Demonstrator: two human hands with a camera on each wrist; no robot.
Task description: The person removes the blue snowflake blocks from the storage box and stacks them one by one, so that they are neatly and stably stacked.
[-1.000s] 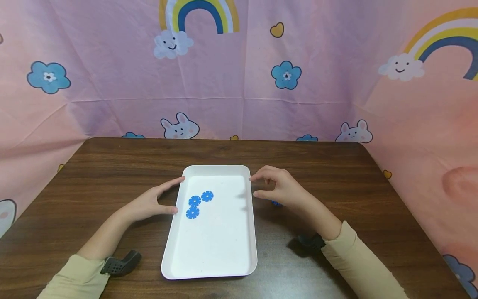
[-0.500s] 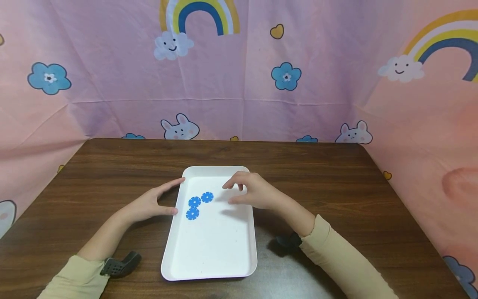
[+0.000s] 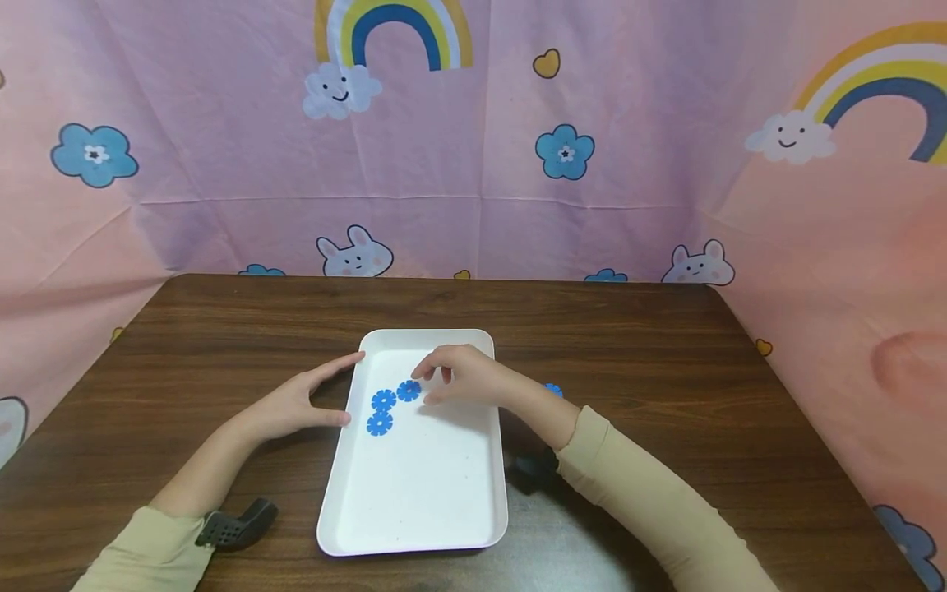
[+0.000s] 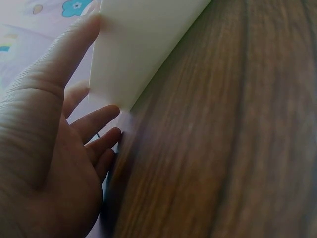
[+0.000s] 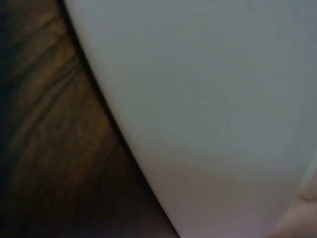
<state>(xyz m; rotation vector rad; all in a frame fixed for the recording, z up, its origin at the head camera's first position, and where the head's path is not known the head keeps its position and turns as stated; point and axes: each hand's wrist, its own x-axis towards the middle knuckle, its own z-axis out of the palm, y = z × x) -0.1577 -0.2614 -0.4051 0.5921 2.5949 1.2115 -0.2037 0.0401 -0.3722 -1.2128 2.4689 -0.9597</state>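
Note:
In the head view a white tray lies on the table, with three blue notched plastic discs in its upper left part: an upper right disc, a middle disc and a lower disc. My left hand touches the tray's left rim with extended thumb and fingers; the left wrist view shows thumb and fingertips against the outer wall. Over the tray, my right hand has thumb and fingers apart beside the upper right disc, nothing visible between them. Only a sliver of it shows in the right wrist view.
Another blue disc lies on the brown wooden table right of the tray, partly hidden by the right forearm. A patterned pink cloth hangs behind the table and along its sides.
My right hand has moved left from the tray's right edge to the upper right disc. The disc on the table shows again behind the forearm. My left hand stays at the rim.

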